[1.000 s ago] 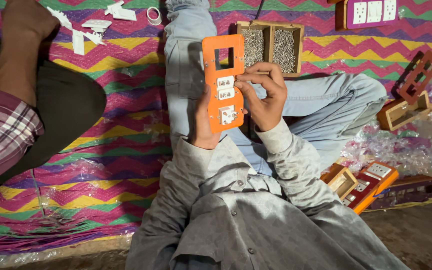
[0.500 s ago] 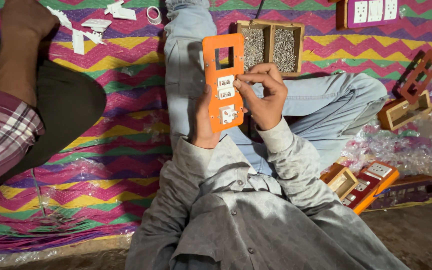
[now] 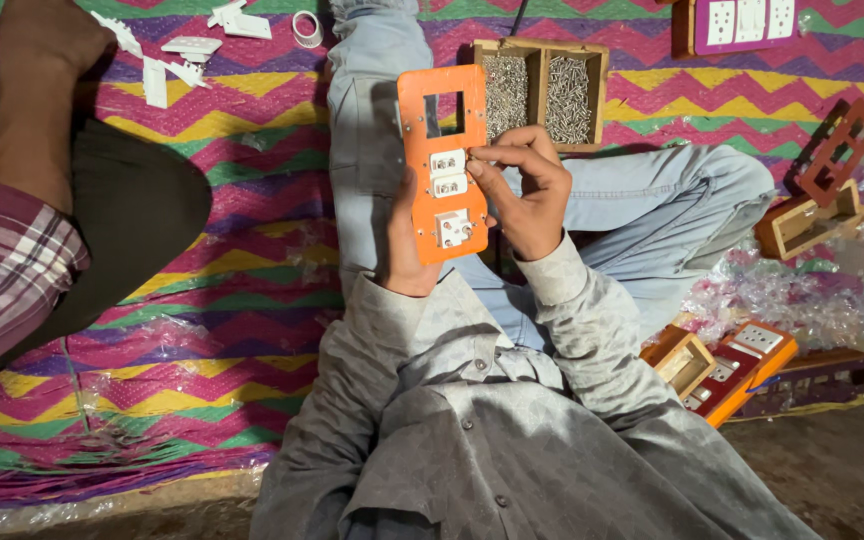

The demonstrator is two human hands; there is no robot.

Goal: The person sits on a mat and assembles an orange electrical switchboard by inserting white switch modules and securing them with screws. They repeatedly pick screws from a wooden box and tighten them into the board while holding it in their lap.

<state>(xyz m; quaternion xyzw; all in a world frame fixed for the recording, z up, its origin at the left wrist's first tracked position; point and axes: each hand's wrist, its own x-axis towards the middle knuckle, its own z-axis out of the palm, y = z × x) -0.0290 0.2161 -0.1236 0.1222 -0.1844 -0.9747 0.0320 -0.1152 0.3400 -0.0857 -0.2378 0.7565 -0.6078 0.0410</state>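
An orange rectangular switch plate [image 3: 442, 215] is held upright over my lap. It has an empty square cut-out near its top and white switch and socket modules [image 3: 449, 172] below. My left hand [image 3: 402, 262] grips the plate from behind at its lower left edge. My right hand [image 3: 524, 190] rests against the plate's right edge, its fingertips pinched at the small white modules in the middle. Whether a screw sits between those fingertips is too small to tell.
A wooden two-compartment box of screws [image 3: 542, 90] lies just beyond the plate. Finished switch boards [image 3: 737, 365] and wooden frames [image 3: 812, 200] lie to my right on the zigzag mat [image 3: 222, 290]. Another person's arm [image 3: 32, 110] and white parts [image 3: 177, 55] are at the upper left.
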